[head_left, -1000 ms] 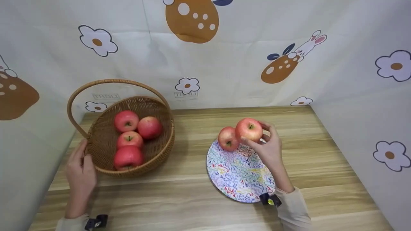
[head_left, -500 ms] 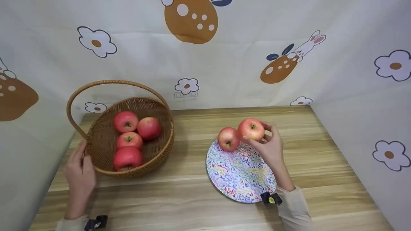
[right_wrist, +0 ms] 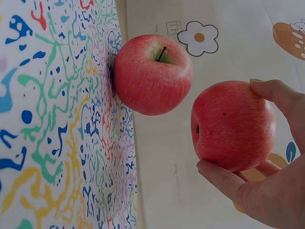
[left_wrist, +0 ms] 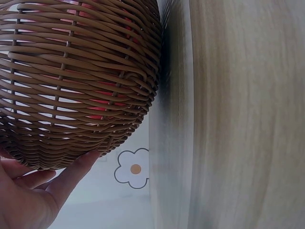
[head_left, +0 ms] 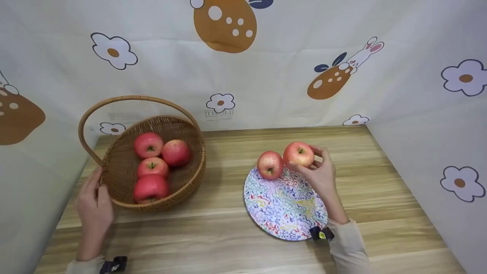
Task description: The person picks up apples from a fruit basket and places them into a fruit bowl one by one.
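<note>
My right hand (head_left: 321, 173) grips a red apple (head_left: 299, 155) between thumb and fingers over the far right part of a round plate (head_left: 283, 213) patterned in coloured squiggles. Close on its left, another apple (head_left: 270, 165) sits at the plate's far edge. In the right wrist view the held apple (right_wrist: 233, 126) is off the plate's surface. My left hand (head_left: 95, 203) touches the left side of a brown wicker basket (head_left: 180, 190) near the handle's base; in the left wrist view its fingers (left_wrist: 78, 169) lie straight against the woven wall. Several red apples (head_left: 151, 167) lie in the basket.
The basket's tall arched handle (head_left: 133, 97) rises over its opening. Basket and plate stand apart on a wood-grain table (head_left: 224, 228). Pale printed sheets (head_left: 289, 76) wall in the table at the back and both sides.
The right hand and its apple have shifted slightly right, opening a small gap to the apple on the plate. The left hand and basket stay in place.
</note>
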A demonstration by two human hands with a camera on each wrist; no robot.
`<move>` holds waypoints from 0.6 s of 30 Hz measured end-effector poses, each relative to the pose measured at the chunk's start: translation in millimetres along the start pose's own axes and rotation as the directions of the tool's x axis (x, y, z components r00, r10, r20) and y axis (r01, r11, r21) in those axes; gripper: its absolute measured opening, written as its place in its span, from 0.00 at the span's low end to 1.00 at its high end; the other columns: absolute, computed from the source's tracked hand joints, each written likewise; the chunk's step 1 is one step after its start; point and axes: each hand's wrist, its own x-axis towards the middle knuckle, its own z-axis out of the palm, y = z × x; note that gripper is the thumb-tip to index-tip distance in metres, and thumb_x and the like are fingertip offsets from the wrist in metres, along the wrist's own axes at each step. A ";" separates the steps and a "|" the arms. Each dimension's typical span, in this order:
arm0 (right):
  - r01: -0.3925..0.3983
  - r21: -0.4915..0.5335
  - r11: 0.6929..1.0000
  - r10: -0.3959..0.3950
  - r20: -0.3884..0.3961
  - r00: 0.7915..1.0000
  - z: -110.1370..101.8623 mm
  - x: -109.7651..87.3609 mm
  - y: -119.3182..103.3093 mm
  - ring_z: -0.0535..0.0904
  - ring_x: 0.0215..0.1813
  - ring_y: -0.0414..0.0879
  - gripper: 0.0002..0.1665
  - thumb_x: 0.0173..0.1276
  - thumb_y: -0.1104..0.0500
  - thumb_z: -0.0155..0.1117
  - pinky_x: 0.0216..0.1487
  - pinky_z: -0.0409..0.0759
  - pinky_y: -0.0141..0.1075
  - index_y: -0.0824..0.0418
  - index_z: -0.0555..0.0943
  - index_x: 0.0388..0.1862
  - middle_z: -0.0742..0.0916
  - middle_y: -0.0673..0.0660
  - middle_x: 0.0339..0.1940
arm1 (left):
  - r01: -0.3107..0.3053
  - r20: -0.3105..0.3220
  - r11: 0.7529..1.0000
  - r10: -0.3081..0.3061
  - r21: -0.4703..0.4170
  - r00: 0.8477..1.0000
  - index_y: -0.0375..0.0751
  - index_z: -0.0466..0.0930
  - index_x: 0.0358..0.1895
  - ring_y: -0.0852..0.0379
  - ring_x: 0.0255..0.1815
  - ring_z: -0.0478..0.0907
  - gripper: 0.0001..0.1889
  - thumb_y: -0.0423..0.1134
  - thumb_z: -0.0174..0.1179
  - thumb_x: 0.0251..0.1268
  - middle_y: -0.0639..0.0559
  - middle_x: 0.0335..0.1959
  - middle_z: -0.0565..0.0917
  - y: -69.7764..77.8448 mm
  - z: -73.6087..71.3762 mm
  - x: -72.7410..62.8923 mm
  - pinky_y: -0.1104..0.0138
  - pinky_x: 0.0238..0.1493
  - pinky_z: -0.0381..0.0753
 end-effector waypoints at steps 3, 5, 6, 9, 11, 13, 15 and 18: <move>-0.001 -0.006 1.000 0.001 -0.002 1.000 -1.2 1.4 2.5 0.84 0.51 0.54 0.42 0.55 0.70 0.81 0.44 0.84 0.26 0.70 0.72 0.68 0.79 0.66 0.63 | 0.003 0.000 1.000 -0.003 -0.002 1.000 0.25 0.76 0.69 0.36 0.74 0.70 0.24 0.27 0.45 0.75 0.28 0.70 0.77 0.0 0.1 0.1 0.70 0.74 0.63; -0.002 -0.008 1.000 0.002 -0.001 1.000 -1.4 1.7 3.8 0.84 0.50 0.54 0.41 0.56 0.70 0.80 0.44 0.83 0.26 0.70 0.72 0.68 0.78 0.67 0.63 | 0.006 0.000 1.000 -0.006 -0.001 1.000 0.26 0.76 0.70 0.36 0.73 0.70 0.24 0.27 0.45 0.75 0.29 0.71 0.77 -0.1 0.1 0.2 0.72 0.73 0.63; -0.003 -0.009 1.000 0.003 -0.001 1.000 -1.5 1.9 4.5 0.84 0.50 0.53 0.41 0.56 0.70 0.80 0.43 0.83 0.26 0.71 0.72 0.68 0.78 0.67 0.63 | 0.006 -0.003 1.000 -0.006 -0.002 1.000 0.26 0.77 0.69 0.36 0.73 0.70 0.24 0.27 0.45 0.75 0.29 0.70 0.77 -0.2 0.1 0.2 0.71 0.73 0.63; -0.007 -0.013 1.000 0.007 -0.002 1.000 -1.9 2.7 6.9 0.85 0.49 0.54 0.40 0.57 0.70 0.78 0.43 0.83 0.26 0.71 0.72 0.68 0.78 0.68 0.63 | 0.006 -0.009 1.000 -0.006 -0.001 1.000 0.26 0.77 0.69 0.36 0.72 0.71 0.24 0.27 0.46 0.75 0.29 0.70 0.78 -1.0 0.6 0.5 0.75 0.71 0.63; -0.007 -0.023 1.000 0.007 -0.004 1.000 -2.2 3.8 9.1 0.85 0.49 0.56 0.39 0.57 0.71 0.78 0.43 0.83 0.25 0.72 0.72 0.67 0.79 0.68 0.63 | 0.004 -0.011 1.000 -0.004 -0.002 1.000 0.26 0.77 0.69 0.36 0.72 0.71 0.24 0.27 0.46 0.75 0.29 0.70 0.78 -1.5 0.7 0.5 0.77 0.70 0.62; -0.008 -0.035 0.999 0.008 -0.006 1.000 -2.4 4.9 11.4 0.85 0.50 0.58 0.40 0.57 0.71 0.79 0.43 0.83 0.25 0.72 0.72 0.67 0.79 0.69 0.63 | 0.000 -0.011 1.000 0.000 -0.003 1.000 0.25 0.77 0.69 0.36 0.72 0.71 0.24 0.27 0.45 0.74 0.28 0.70 0.78 -1.9 0.8 0.5 0.77 0.70 0.63; -0.012 -0.045 0.999 0.012 -0.004 1.000 -2.5 5.7 13.6 0.85 0.51 0.60 0.40 0.56 0.70 0.80 0.44 0.82 0.25 0.72 0.72 0.67 0.79 0.69 0.62 | -0.005 -0.012 1.000 0.005 -0.008 1.000 0.24 0.77 0.68 0.35 0.72 0.71 0.24 0.27 0.45 0.74 0.28 0.70 0.77 -1.9 0.9 0.2 0.73 0.72 0.64; -0.030 -0.057 0.998 0.030 0.004 1.000 -2.9 6.5 16.8 0.84 0.54 0.64 0.41 0.57 0.69 0.80 0.45 0.82 0.25 0.72 0.71 0.68 0.78 0.69 0.64 | -0.008 -0.016 1.000 0.008 -0.011 1.000 0.24 0.77 0.68 0.36 0.72 0.71 0.24 0.27 0.45 0.74 0.28 0.69 0.78 -1.6 1.2 0.0 0.68 0.73 0.65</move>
